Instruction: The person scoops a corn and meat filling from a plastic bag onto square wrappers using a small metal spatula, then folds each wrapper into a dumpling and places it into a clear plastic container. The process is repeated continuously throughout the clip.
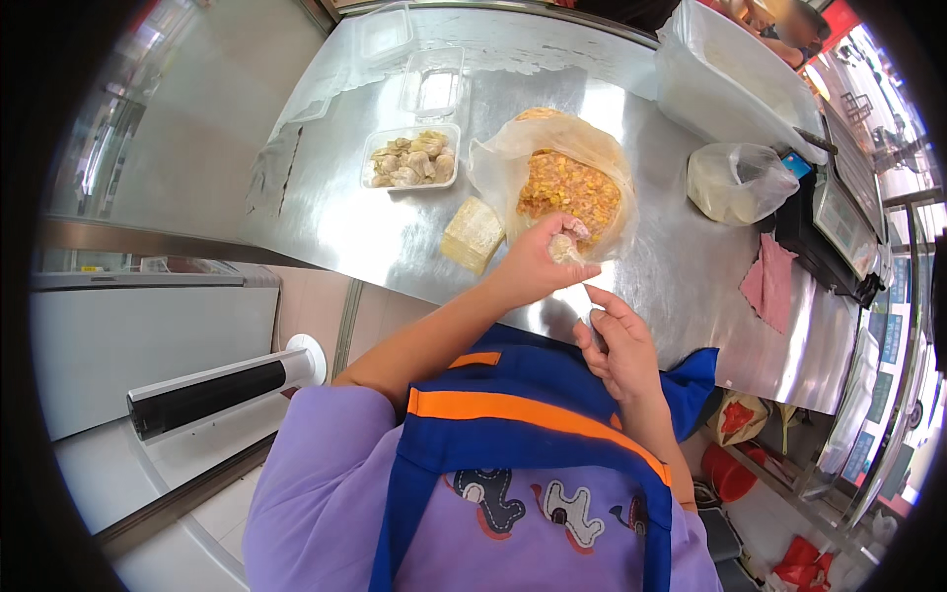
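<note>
My left hand (544, 259) is curled around a pale, floury wonton (565, 249), at the near edge of an open plastic bag (497, 159) of orange-yellow minced filling (566, 189). My right hand (621, 344) is just below, over the table's front edge, its fingers bent and index finger reaching towards the left hand. Whether something thin lies between its fingers is unclear. Left of the bag sits a block of stacked square dough wrappers (473, 233). Beyond them, a clear plastic tub (365, 172) holds several folded wontons (414, 159).
Empty clear containers (433, 80) stand at the back of the steel table (333, 222). At the right are a large white bin (732, 89), a tied plastic bag (740, 185), a weighing scale (847, 214) and a pink cloth (769, 285). Another person (777, 37) is at the far right.
</note>
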`<state>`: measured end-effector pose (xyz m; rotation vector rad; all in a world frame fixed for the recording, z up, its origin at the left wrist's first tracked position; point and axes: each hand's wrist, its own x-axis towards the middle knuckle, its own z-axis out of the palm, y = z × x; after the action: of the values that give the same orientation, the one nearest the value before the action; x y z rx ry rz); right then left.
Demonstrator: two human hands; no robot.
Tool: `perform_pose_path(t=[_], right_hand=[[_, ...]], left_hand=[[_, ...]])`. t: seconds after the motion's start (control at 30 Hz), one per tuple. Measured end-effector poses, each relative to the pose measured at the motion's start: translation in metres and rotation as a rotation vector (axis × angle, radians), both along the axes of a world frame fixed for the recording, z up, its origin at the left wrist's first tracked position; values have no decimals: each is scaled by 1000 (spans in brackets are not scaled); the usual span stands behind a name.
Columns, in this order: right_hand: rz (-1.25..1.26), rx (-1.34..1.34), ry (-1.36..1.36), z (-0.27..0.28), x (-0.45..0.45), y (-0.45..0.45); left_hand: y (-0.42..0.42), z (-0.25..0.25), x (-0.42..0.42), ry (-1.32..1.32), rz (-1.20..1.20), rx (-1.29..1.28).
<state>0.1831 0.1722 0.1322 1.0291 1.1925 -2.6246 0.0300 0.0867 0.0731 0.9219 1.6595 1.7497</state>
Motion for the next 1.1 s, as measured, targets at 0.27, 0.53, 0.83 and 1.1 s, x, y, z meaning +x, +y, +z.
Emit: perform_pose_path(t=[0.27,0.53,0.83,1.1], right_hand=[[14,44,101,-4,-9,-7],[97,177,138,-18,-8,-9],[239,358,75,-50,11,7],[183,498,-11,-80,40,35]], left_hand=[[-3,22,8,-716,76,200],[-9,27,-15,-685,-40,-67],[-55,16,-84,-516,229,-360],[-109,13,-158,-251,721,-273]])
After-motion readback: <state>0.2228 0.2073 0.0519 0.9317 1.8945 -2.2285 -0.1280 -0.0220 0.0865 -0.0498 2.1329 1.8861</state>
